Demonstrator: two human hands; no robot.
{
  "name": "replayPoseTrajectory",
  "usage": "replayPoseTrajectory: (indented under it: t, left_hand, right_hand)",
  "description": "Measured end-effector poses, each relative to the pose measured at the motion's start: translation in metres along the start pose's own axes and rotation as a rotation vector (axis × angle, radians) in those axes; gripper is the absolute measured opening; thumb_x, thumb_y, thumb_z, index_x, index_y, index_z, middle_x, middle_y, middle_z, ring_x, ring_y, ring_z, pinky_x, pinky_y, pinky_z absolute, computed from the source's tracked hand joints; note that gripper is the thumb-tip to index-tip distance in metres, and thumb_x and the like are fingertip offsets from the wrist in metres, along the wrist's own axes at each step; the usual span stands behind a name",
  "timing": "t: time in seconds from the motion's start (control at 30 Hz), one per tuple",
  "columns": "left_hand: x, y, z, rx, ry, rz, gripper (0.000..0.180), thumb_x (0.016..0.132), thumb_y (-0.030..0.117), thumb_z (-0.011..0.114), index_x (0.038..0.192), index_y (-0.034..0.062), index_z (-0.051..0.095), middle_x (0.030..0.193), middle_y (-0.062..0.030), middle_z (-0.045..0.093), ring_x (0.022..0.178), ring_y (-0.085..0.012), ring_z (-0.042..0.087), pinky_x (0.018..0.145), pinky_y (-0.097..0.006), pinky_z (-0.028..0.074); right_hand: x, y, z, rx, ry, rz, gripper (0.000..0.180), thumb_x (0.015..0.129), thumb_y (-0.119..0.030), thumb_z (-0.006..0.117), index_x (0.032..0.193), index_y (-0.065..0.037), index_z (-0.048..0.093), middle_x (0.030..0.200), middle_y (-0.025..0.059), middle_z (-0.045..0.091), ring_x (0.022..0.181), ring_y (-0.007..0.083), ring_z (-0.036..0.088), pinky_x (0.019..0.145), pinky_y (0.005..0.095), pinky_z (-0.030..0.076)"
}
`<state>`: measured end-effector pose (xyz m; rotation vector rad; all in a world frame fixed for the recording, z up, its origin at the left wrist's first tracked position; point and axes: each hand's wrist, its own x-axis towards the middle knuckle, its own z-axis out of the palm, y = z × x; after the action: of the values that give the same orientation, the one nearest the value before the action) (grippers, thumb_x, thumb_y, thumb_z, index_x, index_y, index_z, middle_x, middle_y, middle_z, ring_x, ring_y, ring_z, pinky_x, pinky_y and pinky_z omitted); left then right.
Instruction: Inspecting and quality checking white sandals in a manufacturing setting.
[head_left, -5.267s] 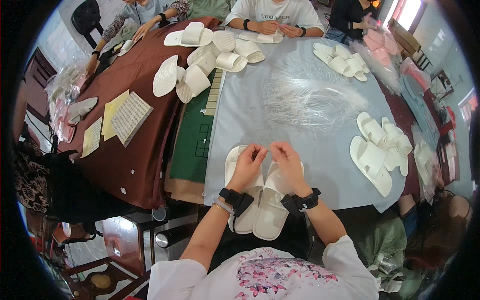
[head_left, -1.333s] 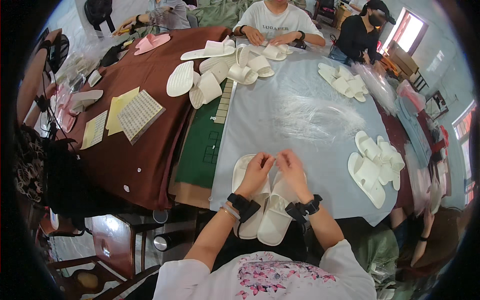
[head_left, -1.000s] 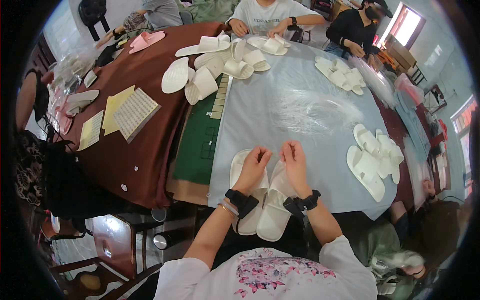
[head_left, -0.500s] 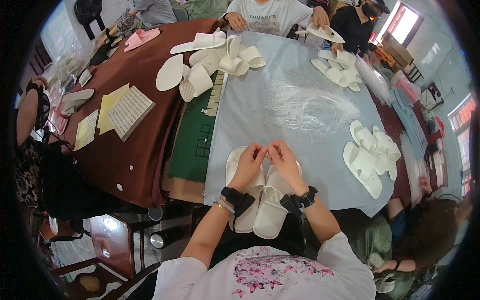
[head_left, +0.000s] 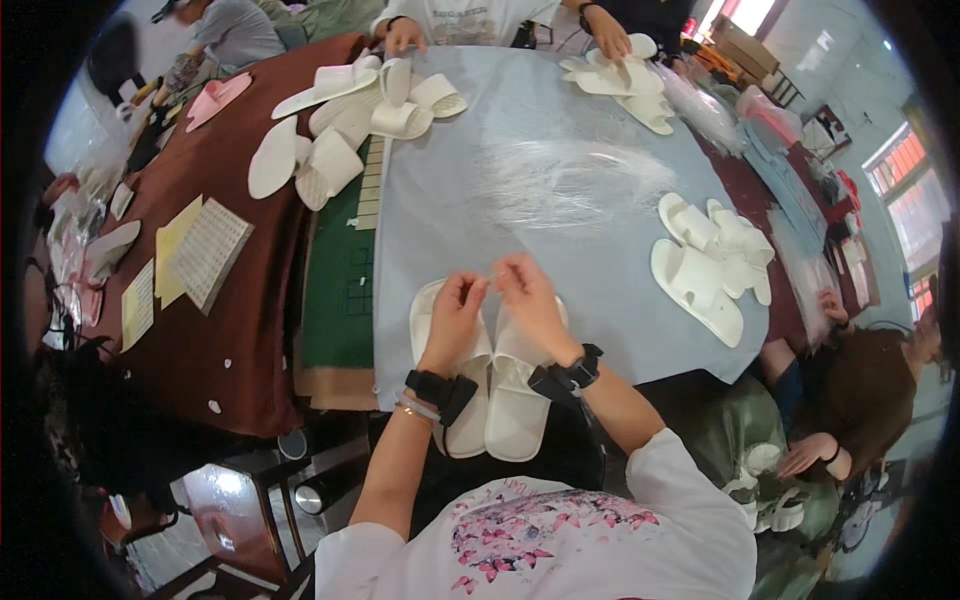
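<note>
A pair of white slippers lies side by side at the table's near edge, the left slipper point(head_left: 465, 432) touching the right slipper point(head_left: 516, 418). Over their front ends are both of my hands, close together with a small gap between the fingertips. My left hand point(head_left: 455, 322) is pinched closed, thumb against forefinger. My right hand point(head_left: 531, 308) is closed the same way, slightly higher. Whatever sits in the pinches is too small to make out. Beyond my hands, a bundle of thin clear strands point(head_left: 570, 185) is spread on the grey-blue cloth point(head_left: 440, 200).
White slippers are heaped at the far left point(head_left: 335, 165), with more at the right point(head_left: 700, 285). A person's hand point(head_left: 607, 35) touches slippers point(head_left: 640, 85) across the table. Printed sheets point(head_left: 210, 255) lie on the brown cloth point(head_left: 250, 330). Another person sits at the right.
The whole view has shifted, so the table sits further left and higher. My hands have parted slightly. Across the table, the person's raised slipper has come down onto the others.
</note>
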<state>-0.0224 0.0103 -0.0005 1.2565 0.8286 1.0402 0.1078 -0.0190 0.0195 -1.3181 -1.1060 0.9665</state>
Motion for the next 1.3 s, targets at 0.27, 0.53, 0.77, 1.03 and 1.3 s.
replayPoseTrajectory:
  t: [0.27,0.53,0.77,1.03,1.3]
  left_hand:
    - [0.002,-0.009,-0.006,-0.006,-0.033,0.01,0.012,0.092,0.014,0.053,0.094,0.0023,0.051,0.083,0.0023,0.052,0.076,-0.0053,0.046,0.071,-0.02,0.04]
    - [0.0,-0.006,-0.002,-0.104,-0.014,0.002,0.012,0.091,0.015,0.053,0.09,0.0029,0.052,0.08,0.0032,0.05,0.074,-0.0053,0.044,0.069,-0.019,0.038]
    - [0.0,-0.004,-0.004,0.052,-0.027,0.041,0.015,0.091,0.018,0.053,0.091,0.0027,0.053,0.079,0.0032,0.049,0.072,-0.0057,0.043,0.066,-0.02,0.038]
    - [0.0,-0.005,-0.005,0.035,0.007,0.048,0.015,0.092,0.017,0.052,0.092,0.002,0.053,0.08,0.002,0.051,0.073,-0.0062,0.044,0.067,-0.021,0.039]
    - [-0.001,0.0,-0.001,-0.02,-0.013,0.019,0.014,0.092,0.016,0.051,0.091,0.0018,0.053,0.083,0.0011,0.052,0.078,-0.0074,0.045,0.072,-0.021,0.038]
  right_hand:
    - [0.0,-0.008,0.002,0.018,0.136,-0.085,0.015,0.093,-0.016,0.049,0.097,-0.002,0.051,0.072,0.0011,0.052,0.058,0.0064,0.045,0.053,0.0203,0.039]
    - [-0.001,-0.004,0.001,0.0,-0.027,0.013,0.015,0.093,-0.016,0.048,0.097,-0.003,0.051,0.07,-0.0002,0.051,0.059,0.0052,0.044,0.053,0.0192,0.037]
    - [0.001,0.007,0.001,-0.157,-0.037,-0.015,0.016,0.092,-0.017,0.051,0.099,-0.002,0.052,0.073,0.0008,0.053,0.064,0.0072,0.047,0.059,0.022,0.04]
    - [-0.003,-0.003,-0.004,-0.101,0.0,-0.01,0.016,0.089,-0.016,0.056,0.096,-0.001,0.055,0.075,0.0007,0.056,0.067,0.0059,0.049,0.061,0.0222,0.041]
    - [-0.005,-0.008,-0.004,-0.026,0.021,0.003,0.016,0.086,-0.013,0.061,0.097,-0.002,0.06,0.081,0.0,0.06,0.07,0.005,0.051,0.062,0.0197,0.042]
